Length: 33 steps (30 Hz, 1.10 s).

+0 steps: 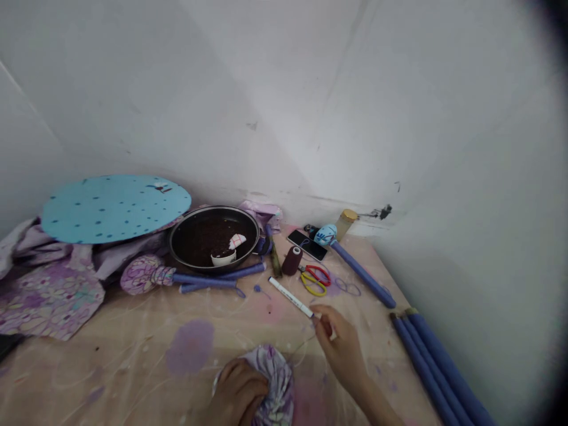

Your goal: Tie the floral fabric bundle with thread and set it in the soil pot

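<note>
Near the front edge of the view, my left hand [239,384] is closed around a bundle of gathered floral cloth [277,381] in white and purple. A thin thread [302,343] runs from the bundle up to my right hand [341,346]. My right fingers are pinched together at its end; any needle there is too small to make out. Just beyond those fingertips lies a white marker pen [290,297]. Pliers or scissors with red and yellow handles [316,280] and a dark maroon thread spool [291,261] are a little farther off.
At the back stands a dark pan [173,245] holding a small white cup [224,258]. Left are a blue dotted oval board [115,207] and a floral-headed stick [142,274]. Right are a phone [307,245], a blue-headed stick [364,275], a jar [345,223] and blue-wrapped sticks [444,367].
</note>
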Motion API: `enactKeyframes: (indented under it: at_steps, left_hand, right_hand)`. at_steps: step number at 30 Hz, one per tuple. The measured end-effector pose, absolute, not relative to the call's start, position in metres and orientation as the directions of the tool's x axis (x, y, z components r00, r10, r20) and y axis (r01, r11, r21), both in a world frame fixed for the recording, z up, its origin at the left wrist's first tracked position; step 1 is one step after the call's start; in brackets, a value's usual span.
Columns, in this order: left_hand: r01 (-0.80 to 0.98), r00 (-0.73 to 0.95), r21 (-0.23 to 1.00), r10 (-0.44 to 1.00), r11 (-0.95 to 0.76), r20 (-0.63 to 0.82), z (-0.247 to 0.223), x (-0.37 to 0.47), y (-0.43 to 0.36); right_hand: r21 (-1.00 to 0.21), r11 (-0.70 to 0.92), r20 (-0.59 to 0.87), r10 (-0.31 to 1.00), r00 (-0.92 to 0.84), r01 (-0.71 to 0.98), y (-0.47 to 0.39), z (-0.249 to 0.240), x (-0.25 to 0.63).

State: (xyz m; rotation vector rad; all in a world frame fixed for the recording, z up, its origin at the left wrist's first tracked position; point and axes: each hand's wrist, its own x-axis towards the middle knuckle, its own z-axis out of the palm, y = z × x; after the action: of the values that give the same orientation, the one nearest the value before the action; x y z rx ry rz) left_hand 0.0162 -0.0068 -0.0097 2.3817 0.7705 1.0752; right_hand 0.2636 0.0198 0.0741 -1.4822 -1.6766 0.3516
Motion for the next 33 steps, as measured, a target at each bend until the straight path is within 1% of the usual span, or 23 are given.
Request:
enactKeyframes:
  at_steps: [2, 4, 6, 8, 10, 13, 16, 19, 21, 23, 27, 30, 33]
  left_hand:
    - [0.333, 0.577, 0.561, 0.634, -0.758, 0.514, -0.006, 0.015, -0.006]
    - [0.368, 0.601, 0.565, 0.652, -0.739, 0.462, -0.001, 0.013, -0.007]
    - [0.389, 0.607, 0.564, 0.663, -0.728, 0.438, 0.004, 0.013, -0.008]
    - [0.38, 0.603, 0.564, 0.659, -0.733, 0.45, 0.008, 0.014, -0.009]
    - [0.388, 0.608, 0.581, 0.672, -0.715, 0.422, 0.013, 0.014, -0.009]
    - [0.441, 0.621, 0.602, 0.71, -0.666, 0.331, 0.02, 0.011, -0.007]
    - [0.501, 0.637, 0.554, 0.717, -0.664, 0.284, 0.024, 0.004, -0.002]
    - [0.562, 0.624, 0.505, 0.737, -0.655, 0.26, 0.024, 0.0, 0.002]
    - [0.604, 0.589, 0.502, 0.771, -0.618, 0.241, 0.023, 0.002, 0.004]
    - [0.644, 0.552, 0.514, 0.809, -0.567, 0.201, 0.022, 0.009, 0.003]
    - [0.701, 0.486, 0.536, 0.866, -0.47, 0.123, 0.018, 0.028, -0.001]
    - [0.686, 0.477, 0.543, 0.863, -0.484, 0.168, 0.013, 0.036, -0.005]
    - [0.639, 0.497, 0.578, 0.846, -0.507, 0.193, 0.01, 0.034, -0.008]
  right_hand:
    - [-0.681, 0.352, 0.313, 0.933, -0.178, 0.643, 0.008, 0.066, 0.25]
    - [-0.678, 0.395, 0.177, 0.906, -0.385, 0.62, -0.003, 0.057, 0.237]
    - [-0.668, 0.401, 0.066, 0.871, -0.486, 0.628, -0.013, 0.046, 0.228]
    - [-0.637, 0.406, 0.014, 0.856, -0.517, 0.655, -0.019, 0.034, 0.223]
    - [-0.591, 0.43, 0.033, 0.858, -0.513, 0.682, -0.023, 0.022, 0.222]
    - [-0.524, 0.508, 0.129, 0.841, -0.526, 0.684, -0.026, 0.008, 0.224]
    - [-0.481, 0.559, 0.185, 0.818, -0.545, 0.675, -0.028, 0.002, 0.225]
    - [-0.36, 0.619, 0.263, 0.785, -0.56, 0.698, -0.028, 0.0, 0.223]
    - [-0.264, 0.645, 0.328, 0.759, -0.563, 0.717, -0.028, -0.002, 0.221]
    - [-0.214, 0.649, 0.367, 0.746, -0.556, 0.73, -0.028, -0.004, 0.219]
    - [-0.195, 0.643, 0.373, 0.747, -0.55, 0.741, -0.03, -0.01, 0.218]
    - [-0.192, 0.634, 0.368, 0.754, -0.544, 0.749, -0.032, -0.015, 0.219]
    - [-0.189, 0.625, 0.371, 0.76, -0.534, 0.757, -0.034, -0.02, 0.22]
